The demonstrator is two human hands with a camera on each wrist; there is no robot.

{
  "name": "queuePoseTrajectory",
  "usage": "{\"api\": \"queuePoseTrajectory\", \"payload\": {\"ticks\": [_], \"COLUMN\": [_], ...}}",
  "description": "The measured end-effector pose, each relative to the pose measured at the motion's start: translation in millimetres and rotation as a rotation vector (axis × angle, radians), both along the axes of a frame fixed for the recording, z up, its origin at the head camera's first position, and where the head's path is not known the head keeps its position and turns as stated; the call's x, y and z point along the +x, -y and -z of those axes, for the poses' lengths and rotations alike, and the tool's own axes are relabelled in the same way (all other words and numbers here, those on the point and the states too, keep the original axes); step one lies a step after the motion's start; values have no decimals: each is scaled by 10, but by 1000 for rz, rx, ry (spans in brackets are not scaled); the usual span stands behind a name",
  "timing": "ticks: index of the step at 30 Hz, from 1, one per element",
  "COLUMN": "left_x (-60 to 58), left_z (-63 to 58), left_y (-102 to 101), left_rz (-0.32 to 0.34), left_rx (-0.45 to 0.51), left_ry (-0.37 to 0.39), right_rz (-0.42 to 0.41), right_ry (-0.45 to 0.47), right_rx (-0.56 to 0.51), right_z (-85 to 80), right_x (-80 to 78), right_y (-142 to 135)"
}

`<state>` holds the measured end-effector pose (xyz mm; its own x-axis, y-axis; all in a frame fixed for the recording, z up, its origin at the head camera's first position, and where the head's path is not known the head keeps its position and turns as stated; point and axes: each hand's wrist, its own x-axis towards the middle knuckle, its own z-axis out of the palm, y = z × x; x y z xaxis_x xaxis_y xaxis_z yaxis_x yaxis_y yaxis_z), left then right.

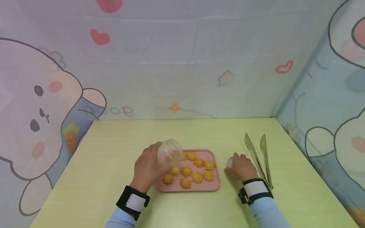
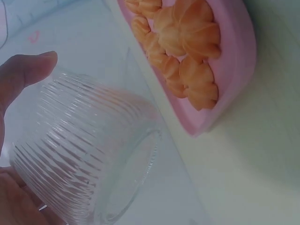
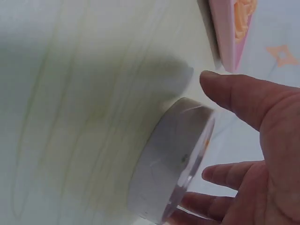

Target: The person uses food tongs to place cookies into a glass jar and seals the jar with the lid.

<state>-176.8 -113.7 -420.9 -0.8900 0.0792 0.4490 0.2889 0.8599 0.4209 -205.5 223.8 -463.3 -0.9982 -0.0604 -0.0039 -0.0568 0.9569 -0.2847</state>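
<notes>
My left hand (image 1: 148, 167) grips a clear ribbed glass jar (image 2: 79, 145) by its side. The jar is tilted over the left end of a pink tray (image 1: 215, 179), with nothing visible inside it. Several golden swirl cookies (image 1: 186, 171) lie spread across that tray. To the tray's right, my right hand (image 1: 243, 167) reaches around a shallow, round, whitish lid-like disc (image 3: 161, 159) low at the table. In the right wrist view its thumb is spread apart from the disc, while the other fingers lie along the far rim, partly hidden behind it.
Metal tongs (image 1: 266, 161) lie on the pale wooden table (image 1: 114, 148), just right of my right hand, their tips pointing away. A printed cloth backdrop (image 1: 182, 63) rises behind the table and along its right side.
</notes>
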Motion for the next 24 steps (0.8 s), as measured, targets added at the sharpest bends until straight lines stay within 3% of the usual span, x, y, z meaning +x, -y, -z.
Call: {"api": "queuePoseTrajectory", "payload": {"ticks": [4, 14, 24], "left_x": [-25, -86, -126], "left_z": [-4, -12, 106], "left_y": [94, 324, 462], "left_rz": [-16, -70, -120], "left_rx": [64, 186, 340], "left_ry": [-23, 46, 88], "right_rz": [-2, -3, 0], "right_ry": [-39, -81, -105], "right_rx": [-25, -151, -200], "right_z": [-60, -234, -261], "right_x": [29, 160, 272], "right_y": [59, 286, 390]}}
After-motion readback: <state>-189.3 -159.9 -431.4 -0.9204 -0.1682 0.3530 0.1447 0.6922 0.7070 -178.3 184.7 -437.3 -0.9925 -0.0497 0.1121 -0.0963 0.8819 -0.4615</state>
